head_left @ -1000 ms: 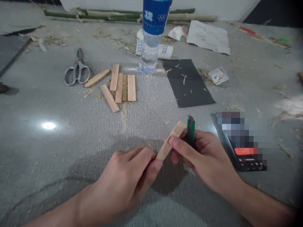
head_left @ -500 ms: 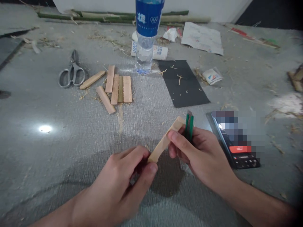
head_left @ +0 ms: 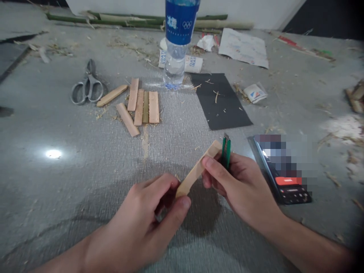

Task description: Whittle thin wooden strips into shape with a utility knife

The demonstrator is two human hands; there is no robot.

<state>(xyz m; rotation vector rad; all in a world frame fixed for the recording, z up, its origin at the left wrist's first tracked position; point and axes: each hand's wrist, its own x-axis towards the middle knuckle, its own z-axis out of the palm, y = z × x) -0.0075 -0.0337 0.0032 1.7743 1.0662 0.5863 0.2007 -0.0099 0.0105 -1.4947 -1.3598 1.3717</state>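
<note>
A pale bamboo strip (head_left: 197, 168) runs slantwise between my hands, its far end up to the right. At the lower end, my left hand (head_left: 150, 214) pinches it between thumb and fingers. My right hand (head_left: 244, 185) grips the upper part with its thumb on the flat face. A green utility knife (head_left: 226, 151) is also held in the right hand, pointing up beside the strip; its lower part is hidden by the fingers. Several cut bamboo pieces (head_left: 154, 107) lie beyond the left hand, next to grey scissors (head_left: 87, 85).
A water bottle (head_left: 178, 53) stands at the back, before a fallen paper cup (head_left: 193, 64). Black sandpaper-like sheet (head_left: 223, 102) lies right of it. A phone (head_left: 277, 167) rests beside my right hand. Bamboo poles (head_left: 119, 22) line the wall; shavings litter the floor.
The utility knife has turned slightly in my right hand, so its green body looks narrower. Both hands keep hold of the bamboo strip, almost in place.
</note>
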